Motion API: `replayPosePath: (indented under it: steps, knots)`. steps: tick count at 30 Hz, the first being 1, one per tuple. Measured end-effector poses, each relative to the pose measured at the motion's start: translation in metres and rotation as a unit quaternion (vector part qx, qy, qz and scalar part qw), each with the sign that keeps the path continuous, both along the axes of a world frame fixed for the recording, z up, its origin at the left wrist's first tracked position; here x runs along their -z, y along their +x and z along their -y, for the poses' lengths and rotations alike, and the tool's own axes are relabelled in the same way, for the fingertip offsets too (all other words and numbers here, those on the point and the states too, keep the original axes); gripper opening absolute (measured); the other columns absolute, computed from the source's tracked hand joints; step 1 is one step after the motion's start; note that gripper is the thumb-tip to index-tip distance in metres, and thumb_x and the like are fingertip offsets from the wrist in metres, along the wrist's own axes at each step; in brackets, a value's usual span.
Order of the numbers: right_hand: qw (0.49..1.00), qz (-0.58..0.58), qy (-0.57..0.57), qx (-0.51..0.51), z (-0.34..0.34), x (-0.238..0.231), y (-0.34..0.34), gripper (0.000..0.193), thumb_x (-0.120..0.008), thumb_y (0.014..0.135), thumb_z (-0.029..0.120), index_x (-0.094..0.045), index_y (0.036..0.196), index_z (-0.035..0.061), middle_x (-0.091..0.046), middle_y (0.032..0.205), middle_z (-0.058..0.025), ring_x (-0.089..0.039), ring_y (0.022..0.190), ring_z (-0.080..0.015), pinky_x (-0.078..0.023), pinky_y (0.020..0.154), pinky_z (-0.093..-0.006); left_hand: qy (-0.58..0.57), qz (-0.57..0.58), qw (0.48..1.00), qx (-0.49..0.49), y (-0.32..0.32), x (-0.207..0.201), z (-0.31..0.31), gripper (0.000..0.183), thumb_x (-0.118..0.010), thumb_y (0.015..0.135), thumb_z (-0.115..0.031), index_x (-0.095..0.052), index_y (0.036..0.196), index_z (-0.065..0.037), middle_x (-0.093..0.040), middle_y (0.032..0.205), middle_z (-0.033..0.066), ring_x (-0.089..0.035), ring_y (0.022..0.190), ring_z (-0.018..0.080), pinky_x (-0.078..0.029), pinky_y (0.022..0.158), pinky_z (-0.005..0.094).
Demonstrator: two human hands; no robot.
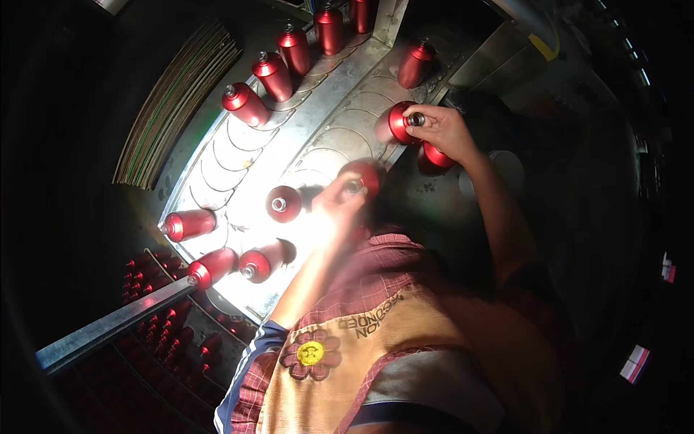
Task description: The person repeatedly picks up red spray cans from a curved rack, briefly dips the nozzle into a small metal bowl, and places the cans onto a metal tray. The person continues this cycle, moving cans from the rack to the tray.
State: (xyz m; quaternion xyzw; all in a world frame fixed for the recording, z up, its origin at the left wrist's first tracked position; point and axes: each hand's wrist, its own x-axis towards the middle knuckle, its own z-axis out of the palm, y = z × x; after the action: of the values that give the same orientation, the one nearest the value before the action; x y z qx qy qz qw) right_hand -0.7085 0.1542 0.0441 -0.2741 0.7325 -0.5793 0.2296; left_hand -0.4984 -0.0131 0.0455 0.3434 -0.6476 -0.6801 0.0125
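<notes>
My right hand (450,132) is closed round the silvery threaded neck of a glossy red metal bottle (399,124) at the right edge of the metal conveyor. Just below that hand is another red bottle (437,158), partly covered by it. Blurred by motion, my left hand (334,211) grips a red bottle (369,175) near its neck, over the brightly lit near part of the conveyor. Left of it, a red bottle (283,205) stands on the slats, and a second bottle (262,260) stands nearer to me.
The conveyor has curved slats and a metal divider (325,108). Several red bottles (272,76) line its far left lane; two more (189,225) (212,267) are at its near left. A metal bar (119,322) juts out lower left, above many bottles. Stacked sheets (176,108) stand at left.
</notes>
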Motion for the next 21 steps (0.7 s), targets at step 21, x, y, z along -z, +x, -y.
replayPosePath:
  steps: [21]
  knots:
    - [0.997, 0.058, -0.052, 0.019, 0.057, 0.099, -0.368, 0.030, -0.070, 0.089, 0.006, -0.068, 0.119, 0.0065, -0.043, 0.059, 0.0076, -0.034, 0.044, -0.0011, -0.025, 0.039, -0.0216, 0.017, -0.087, 0.984, -0.155, -0.207, -0.078, 0.014, 0.050, -0.061, 0.093, -0.005, -0.046, 0.140, 0.005, -0.046, 0.066, -0.0059, -0.036, 0.044, 0.0027, -0.029, 0.040, 0.0190]
